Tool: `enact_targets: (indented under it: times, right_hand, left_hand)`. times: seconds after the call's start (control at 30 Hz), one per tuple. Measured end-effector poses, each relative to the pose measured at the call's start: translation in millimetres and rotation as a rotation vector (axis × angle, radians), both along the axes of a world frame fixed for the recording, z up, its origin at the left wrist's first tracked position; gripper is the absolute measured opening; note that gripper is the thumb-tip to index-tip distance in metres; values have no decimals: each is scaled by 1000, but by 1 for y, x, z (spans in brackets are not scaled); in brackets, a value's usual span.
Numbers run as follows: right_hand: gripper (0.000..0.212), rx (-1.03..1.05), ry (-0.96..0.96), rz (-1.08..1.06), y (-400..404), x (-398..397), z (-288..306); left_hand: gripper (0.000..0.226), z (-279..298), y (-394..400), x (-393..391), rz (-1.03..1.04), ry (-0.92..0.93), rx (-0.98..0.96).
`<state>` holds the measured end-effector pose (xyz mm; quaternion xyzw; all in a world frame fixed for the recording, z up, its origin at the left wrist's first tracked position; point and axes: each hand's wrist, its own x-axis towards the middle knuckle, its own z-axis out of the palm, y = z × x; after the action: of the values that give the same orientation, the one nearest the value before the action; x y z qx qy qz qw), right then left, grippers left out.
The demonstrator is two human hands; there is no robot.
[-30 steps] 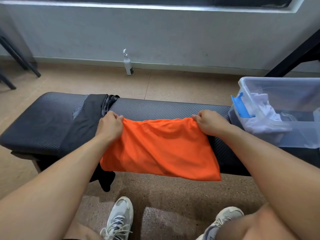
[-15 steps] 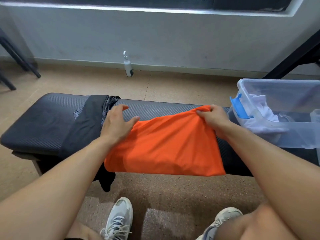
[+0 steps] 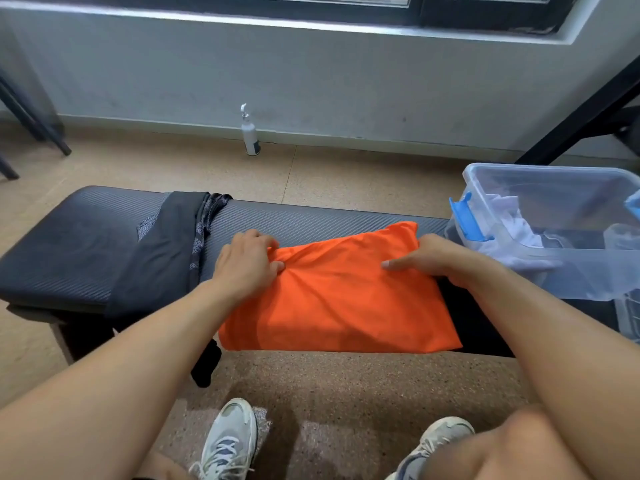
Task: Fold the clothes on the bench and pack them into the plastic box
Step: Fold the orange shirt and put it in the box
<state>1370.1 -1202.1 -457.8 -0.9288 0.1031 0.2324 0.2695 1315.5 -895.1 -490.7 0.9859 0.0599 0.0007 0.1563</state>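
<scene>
An orange garment (image 3: 339,299) lies folded on the black padded bench (image 3: 69,251), its near edge at the bench's front. My left hand (image 3: 247,266) pinches the garment's far left corner. My right hand (image 3: 433,258) rests on the far right part, fingers spread flat and pressing the cloth. A dark garment (image 3: 162,254) is draped over the bench to the left and hangs off the front. The clear plastic box (image 3: 588,271) with blue latches stands on the bench's right end and holds white clothing (image 3: 516,226).
A white spray bottle (image 3: 249,133) stands on the floor by the wall beyond the bench. Black metal legs (image 3: 571,123) rise at the far right, and chair legs (image 3: 31,123) at the far left. My shoes (image 3: 228,441) are on the floor below.
The far edge of the orange garment was lifted and carried away from me, then laid down flat. My left hand let go and gripped the left corner again; my right hand flattened onto the cloth.
</scene>
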Motion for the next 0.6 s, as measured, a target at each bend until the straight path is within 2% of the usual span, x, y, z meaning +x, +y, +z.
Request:
enact_targets:
  times: [0.07, 0.17, 0.23, 0.37, 0.47, 0.6]
  right_hand:
    - [71, 69, -3, 9, -1, -2, -2]
    - [48, 246, -26, -37, 1, -4, -2]
    - [41, 308, -24, -52, 3, -6, 0]
    - [26, 328, -68, -87, 3, -3, -4]
    - [30, 304, -205, -126, 4, -1, -6]
    - [51, 196, -419, -109, 14, 0, -4]
  left_hand:
    - [65, 3, 3, 2, 121, 66, 24]
    - [81, 8, 7, 3, 229, 179, 126]
    - [73, 10, 4, 5, 209, 222, 144]
    - [40, 10, -6, 7, 150, 255, 78]
    - [39, 8, -9, 8, 151, 147, 97]
    - [30, 19, -10, 14, 199, -221, 23]
